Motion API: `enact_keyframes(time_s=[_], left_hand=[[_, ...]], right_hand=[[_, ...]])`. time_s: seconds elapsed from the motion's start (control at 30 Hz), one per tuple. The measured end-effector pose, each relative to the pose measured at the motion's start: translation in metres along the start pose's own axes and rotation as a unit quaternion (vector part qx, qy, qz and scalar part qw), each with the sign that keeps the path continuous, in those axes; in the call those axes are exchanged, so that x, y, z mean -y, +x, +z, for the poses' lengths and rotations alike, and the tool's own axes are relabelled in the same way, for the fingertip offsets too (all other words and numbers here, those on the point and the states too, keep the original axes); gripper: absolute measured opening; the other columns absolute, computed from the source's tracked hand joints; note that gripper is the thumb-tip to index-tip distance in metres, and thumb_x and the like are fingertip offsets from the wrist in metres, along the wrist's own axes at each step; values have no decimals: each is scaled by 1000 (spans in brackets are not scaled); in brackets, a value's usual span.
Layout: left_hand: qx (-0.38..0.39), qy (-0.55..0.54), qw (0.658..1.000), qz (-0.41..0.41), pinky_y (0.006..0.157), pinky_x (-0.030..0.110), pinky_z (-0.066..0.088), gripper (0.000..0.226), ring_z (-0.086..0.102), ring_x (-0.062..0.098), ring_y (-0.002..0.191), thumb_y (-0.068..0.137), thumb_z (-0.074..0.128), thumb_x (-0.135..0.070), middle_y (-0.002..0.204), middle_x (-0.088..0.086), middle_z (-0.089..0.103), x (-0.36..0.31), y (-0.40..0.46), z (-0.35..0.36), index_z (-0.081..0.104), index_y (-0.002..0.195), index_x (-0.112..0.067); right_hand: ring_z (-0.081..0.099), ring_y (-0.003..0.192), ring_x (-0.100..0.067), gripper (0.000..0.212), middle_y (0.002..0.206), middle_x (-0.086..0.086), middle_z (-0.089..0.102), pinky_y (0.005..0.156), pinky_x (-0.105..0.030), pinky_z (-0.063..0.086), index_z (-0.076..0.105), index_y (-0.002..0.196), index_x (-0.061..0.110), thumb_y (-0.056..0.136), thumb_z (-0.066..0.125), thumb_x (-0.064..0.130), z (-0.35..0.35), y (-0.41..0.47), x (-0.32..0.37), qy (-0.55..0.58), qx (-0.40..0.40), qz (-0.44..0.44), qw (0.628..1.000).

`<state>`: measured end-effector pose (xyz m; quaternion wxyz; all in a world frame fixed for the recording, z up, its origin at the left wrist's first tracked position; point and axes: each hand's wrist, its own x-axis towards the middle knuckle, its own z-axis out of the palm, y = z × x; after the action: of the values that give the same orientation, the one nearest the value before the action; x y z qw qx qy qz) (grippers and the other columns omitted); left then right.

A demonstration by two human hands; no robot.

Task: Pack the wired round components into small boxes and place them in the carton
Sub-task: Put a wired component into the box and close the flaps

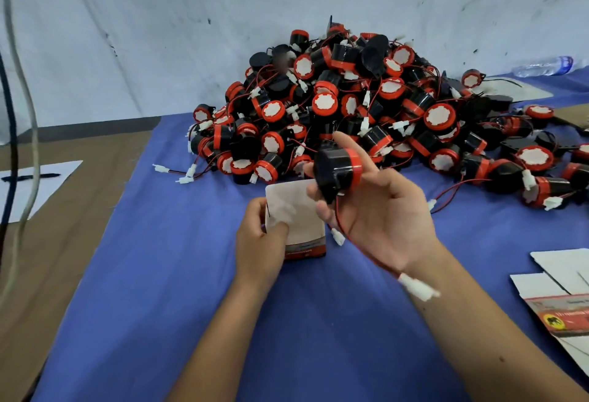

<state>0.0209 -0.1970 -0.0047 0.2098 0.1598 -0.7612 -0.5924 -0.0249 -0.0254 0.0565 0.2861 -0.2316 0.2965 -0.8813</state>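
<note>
1 small box (298, 220) in left grip (261, 239), 1 wired component (339, 172) pinched in right grip (379, 210)

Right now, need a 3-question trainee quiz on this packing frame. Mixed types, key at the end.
1. True or false: the right hand holds a round component with a red band.
2. What does the left hand grip? A) water bottle B) small box C) marker
3. Fill in: the pile of components lies on a ___ cloth.

Key: 1 true; 2 B; 3 blue. The component's wire hangs down across the right palm, ending in a white connector near the wrist.
</note>
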Motion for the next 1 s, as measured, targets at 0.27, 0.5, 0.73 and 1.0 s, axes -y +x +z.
enact_keyframes(time_s=[0.27, 0.5, 0.73, 1.0], left_hand=[[72, 29, 996, 46, 87, 7, 47, 51, 64, -4, 103, 85, 75, 2, 122, 0, 67, 6, -7, -9, 60, 134, 5], [50, -62, 997, 18, 88, 41, 62, 30, 74, 18, 101, 103, 52, 0, 103, -1, 79, -6, 5, -7, 75, 106, -21], [133, -147, 980, -21, 74, 24, 59, 37, 75, 19, 98, 87, 47, -17, 105, 5, 79, -7, 7, -14, 78, 104, -26], [106, -152, 982, -28, 79, 34, 63, 34, 74, 20, 100, 93, 45, -29, 107, 4, 77, -2, 7, -5, 76, 108, -27]], right_hand=[[57, 114, -15, 57, 121, 0, 59, 99, -31, 48, 53, 130, 14, 82, 83, 7, 43, 17, -28, -631, 91, -58, 768], [51, 117, -15, 67, 124, 6, 55, 100, -36, 46, 58, 138, 23, 77, 85, 15, 19, 18, -24, -783, 12, -83, 616], [57, 100, -24, 49, 115, 3, 62, 82, -45, 53, 45, 123, 21, 85, 75, 14, 21, 8, -29, -840, -38, -39, 540], [41, 122, -21, 30, 122, 2, 52, 98, -36, 44, 51, 112, 18, 87, 66, 11, 23, 4, -34, -886, -9, -46, 461]])
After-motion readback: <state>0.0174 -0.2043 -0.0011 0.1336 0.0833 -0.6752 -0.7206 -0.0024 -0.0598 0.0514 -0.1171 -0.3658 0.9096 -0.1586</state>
